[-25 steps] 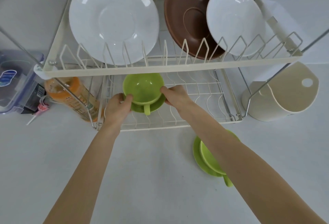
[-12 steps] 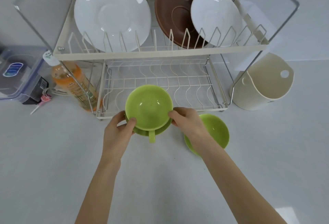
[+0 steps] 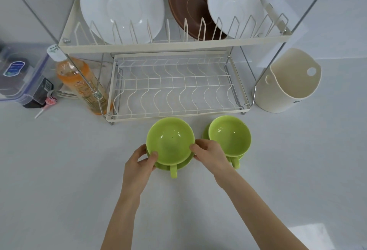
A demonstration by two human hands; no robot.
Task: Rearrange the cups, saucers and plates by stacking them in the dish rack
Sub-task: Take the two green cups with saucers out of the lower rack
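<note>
A green cup [image 3: 170, 140] sits on a green saucer [image 3: 179, 165] on the counter just in front of the dish rack [image 3: 170, 48]. My left hand [image 3: 142, 162] grips the saucer's left edge and my right hand [image 3: 208, 154] grips its right edge, thumbs against the cup. To the right a second green cup [image 3: 230, 135] stands on its own saucer [image 3: 205, 133], untouched. The rack's upper tier holds a large white plate [image 3: 122, 5], a brown saucer [image 3: 188, 5] and a smaller white plate [image 3: 235, 7]. The lower tier [image 3: 174, 88] holds nothing.
A cream cutlery holder [image 3: 288, 82] stands right of the rack. An orange drink bottle [image 3: 79, 78] lies at the rack's left leg, beside a clear plastic box [image 3: 17, 74] and a pink lollipop [image 3: 48, 102]. White counter spreads in front.
Both hands have drawn the green cup and saucer out of the rack's lower tier and brought them down onto the counter, left of the second cup.
</note>
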